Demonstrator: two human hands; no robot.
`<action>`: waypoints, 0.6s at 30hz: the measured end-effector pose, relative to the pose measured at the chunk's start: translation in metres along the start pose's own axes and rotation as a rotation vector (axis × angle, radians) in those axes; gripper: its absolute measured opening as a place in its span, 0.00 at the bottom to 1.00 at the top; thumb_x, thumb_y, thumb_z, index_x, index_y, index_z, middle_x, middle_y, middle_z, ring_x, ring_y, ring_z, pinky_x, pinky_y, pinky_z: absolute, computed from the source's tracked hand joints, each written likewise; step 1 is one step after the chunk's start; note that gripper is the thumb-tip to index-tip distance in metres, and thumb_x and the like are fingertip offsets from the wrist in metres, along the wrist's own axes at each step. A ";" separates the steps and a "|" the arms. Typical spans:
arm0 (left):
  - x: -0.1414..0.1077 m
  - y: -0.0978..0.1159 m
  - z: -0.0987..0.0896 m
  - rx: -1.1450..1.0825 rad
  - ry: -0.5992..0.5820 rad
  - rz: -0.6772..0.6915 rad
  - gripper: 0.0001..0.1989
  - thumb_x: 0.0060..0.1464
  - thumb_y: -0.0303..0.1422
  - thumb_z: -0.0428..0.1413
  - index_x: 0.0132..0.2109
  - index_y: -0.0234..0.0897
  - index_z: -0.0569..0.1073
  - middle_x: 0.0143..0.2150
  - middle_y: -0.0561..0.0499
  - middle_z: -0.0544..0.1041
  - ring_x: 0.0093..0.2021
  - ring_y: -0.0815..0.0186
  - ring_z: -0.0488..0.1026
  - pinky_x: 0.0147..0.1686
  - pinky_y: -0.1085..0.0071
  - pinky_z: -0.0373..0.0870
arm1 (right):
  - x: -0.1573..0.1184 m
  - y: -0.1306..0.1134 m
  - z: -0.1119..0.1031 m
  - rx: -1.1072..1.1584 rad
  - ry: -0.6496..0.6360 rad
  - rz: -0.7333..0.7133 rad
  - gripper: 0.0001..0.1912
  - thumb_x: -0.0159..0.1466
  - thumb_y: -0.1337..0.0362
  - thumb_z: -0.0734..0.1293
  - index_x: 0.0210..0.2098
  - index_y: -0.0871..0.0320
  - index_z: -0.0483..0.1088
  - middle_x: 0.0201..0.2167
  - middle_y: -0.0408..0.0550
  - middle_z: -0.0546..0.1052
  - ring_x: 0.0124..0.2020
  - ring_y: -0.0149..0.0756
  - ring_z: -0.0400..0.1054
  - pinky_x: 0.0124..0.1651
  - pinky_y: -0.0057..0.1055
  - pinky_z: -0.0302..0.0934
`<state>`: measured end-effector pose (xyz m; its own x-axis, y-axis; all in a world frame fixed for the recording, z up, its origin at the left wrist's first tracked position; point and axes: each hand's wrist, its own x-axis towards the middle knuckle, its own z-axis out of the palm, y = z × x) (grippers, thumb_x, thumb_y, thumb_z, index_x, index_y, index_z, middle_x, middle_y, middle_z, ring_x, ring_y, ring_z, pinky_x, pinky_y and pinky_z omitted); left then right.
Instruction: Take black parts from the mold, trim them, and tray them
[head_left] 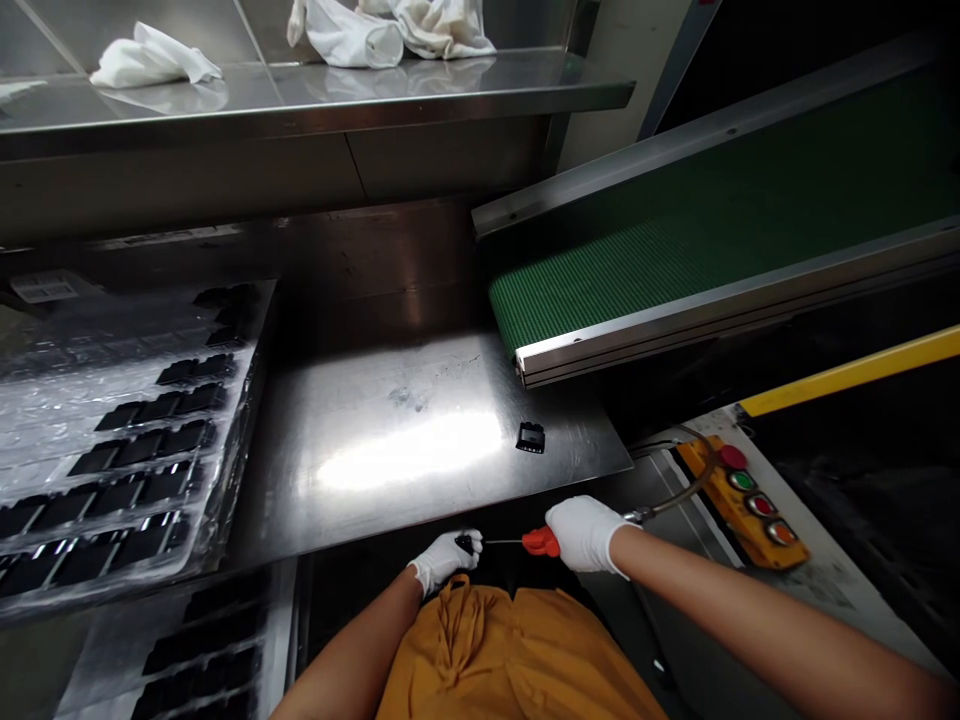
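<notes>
My left hand (444,560), in a white glove, is closed around a small black part (466,543) just above my orange apron. To its right, my gloved right hand (585,535) grips a red air gun (541,542) with a hose at its back. The gun's thin metal nozzle points left and its tip reaches the black part. On the metal table (375,390), near its right front corner, lies another black part (531,437).
Trays of black parts (142,440) stand on the left. A green conveyor (600,290) slopes up at the right, above a yellow bar (855,370) and an orange button box (750,505). White cloths (154,58) lie on the metal shelf (300,115).
</notes>
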<state>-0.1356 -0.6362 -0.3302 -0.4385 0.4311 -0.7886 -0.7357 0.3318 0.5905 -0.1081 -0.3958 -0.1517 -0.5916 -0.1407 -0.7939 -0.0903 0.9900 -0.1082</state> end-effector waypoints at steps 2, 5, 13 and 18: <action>-0.003 0.002 0.000 -0.047 0.022 -0.011 0.20 0.30 0.17 0.61 0.36 0.34 0.72 0.28 0.58 0.71 0.29 0.73 0.66 0.34 0.73 0.64 | -0.001 -0.002 0.000 -0.004 -0.009 -0.007 0.15 0.52 0.68 0.66 0.38 0.64 0.77 0.34 0.60 0.79 0.38 0.55 0.76 0.37 0.40 0.65; -0.006 0.005 0.000 -0.094 0.054 -0.051 0.17 0.35 0.19 0.62 0.36 0.34 0.72 0.26 0.58 0.70 0.26 0.74 0.65 0.31 0.74 0.64 | -0.003 -0.005 0.000 -0.011 -0.010 -0.020 0.15 0.52 0.68 0.66 0.38 0.63 0.77 0.34 0.60 0.80 0.38 0.55 0.76 0.37 0.40 0.65; -0.015 0.017 -0.001 -0.173 0.085 -0.173 0.09 0.49 0.33 0.63 0.30 0.33 0.71 0.24 0.55 0.71 0.24 0.73 0.67 0.27 0.77 0.65 | 0.002 -0.011 -0.001 -0.038 -0.009 -0.023 0.14 0.51 0.67 0.67 0.36 0.64 0.77 0.34 0.61 0.80 0.38 0.57 0.76 0.37 0.42 0.66; -0.015 0.019 -0.001 -0.224 0.092 -0.196 0.08 0.51 0.29 0.60 0.27 0.33 0.70 0.23 0.54 0.70 0.24 0.73 0.67 0.27 0.78 0.66 | 0.002 -0.012 -0.002 -0.041 -0.014 -0.028 0.14 0.51 0.67 0.67 0.37 0.64 0.77 0.34 0.61 0.79 0.38 0.56 0.76 0.36 0.41 0.66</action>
<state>-0.1438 -0.6368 -0.3075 -0.3140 0.2963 -0.9020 -0.9020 0.2035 0.3809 -0.1098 -0.4081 -0.1502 -0.5774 -0.1675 -0.7991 -0.1394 0.9846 -0.1057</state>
